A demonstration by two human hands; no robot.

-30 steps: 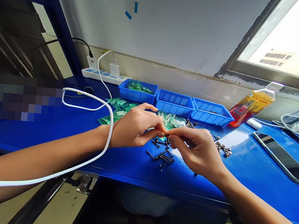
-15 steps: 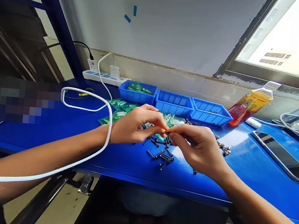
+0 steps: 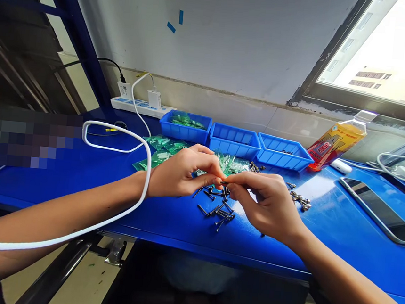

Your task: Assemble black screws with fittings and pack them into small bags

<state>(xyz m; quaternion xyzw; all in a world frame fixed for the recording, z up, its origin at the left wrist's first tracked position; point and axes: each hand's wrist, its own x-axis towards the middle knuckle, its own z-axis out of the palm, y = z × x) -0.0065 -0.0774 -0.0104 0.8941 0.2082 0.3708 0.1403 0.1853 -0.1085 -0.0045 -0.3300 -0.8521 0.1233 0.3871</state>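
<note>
My left hand (image 3: 188, 172) and my right hand (image 3: 269, 200) meet above the blue table, fingertips nearly touching. Between their pinched thumbs and forefingers is a small dark screw (image 3: 224, 182), mostly covered by the fingers. Several loose black screws (image 3: 224, 214) lie scattered on the table below. Behind my left hand are small clear bags with green contents (image 3: 159, 157), partly hidden by it. Short metal fasteners (image 3: 301, 201) form a little pile beyond my right hand.
Three blue bins (image 3: 234, 140) stand along the wall, beside a bottle with a yellow and red label (image 3: 338, 141). A phone (image 3: 381, 210) lies at the right. A white cable (image 3: 147, 175) loops over my left forearm. A power strip (image 3: 140, 107) sits at the back left.
Both hands stay together in nearly the same place, with the fingertips slightly lower around the screw. The whole view has shifted a little.
</note>
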